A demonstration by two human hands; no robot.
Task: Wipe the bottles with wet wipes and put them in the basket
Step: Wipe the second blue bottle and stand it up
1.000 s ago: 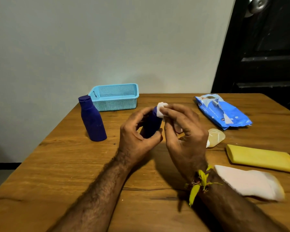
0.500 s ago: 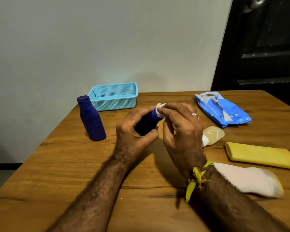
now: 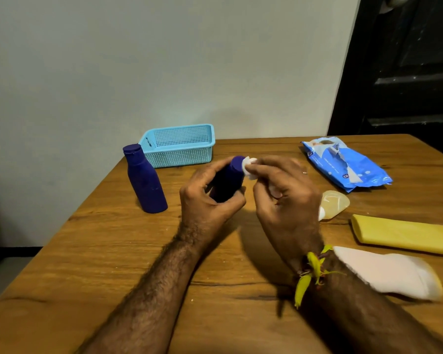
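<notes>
While the left hand (image 3: 210,200) has its fingers and thumb curled round the small dark blue plastic bottle (image 3: 228,181), that bottle sits tilted above the brown wooden table (image 3: 113,264), cap end pointing away.
Right hand: the right hand (image 3: 287,198) pinches a scrunched white wet wipe (image 3: 249,167) in its fingertips, pressed right against the bottle's cap.
Second bottle: a taller dark blue plastic bottle (image 3: 145,180) stands upright on the table, left of the hands, just in front of the basket's left corner.
Basket: the light blue plastic mesh basket (image 3: 179,146) is at the far edge by the wall, looks like nothing's in it.
Wipes pack: a blue soft packet of wipes (image 3: 345,164) lies far right, flap peeled open.
Other stuff: a translucent yellowish bottle (image 3: 334,204) lies on its side near the right hand, then a yellow folded cloth (image 3: 404,235) and a white cloth (image 3: 389,274) by the right forearm.
Wrist: a yellow thread band (image 3: 310,272) is tied on the right wrist.
</notes>
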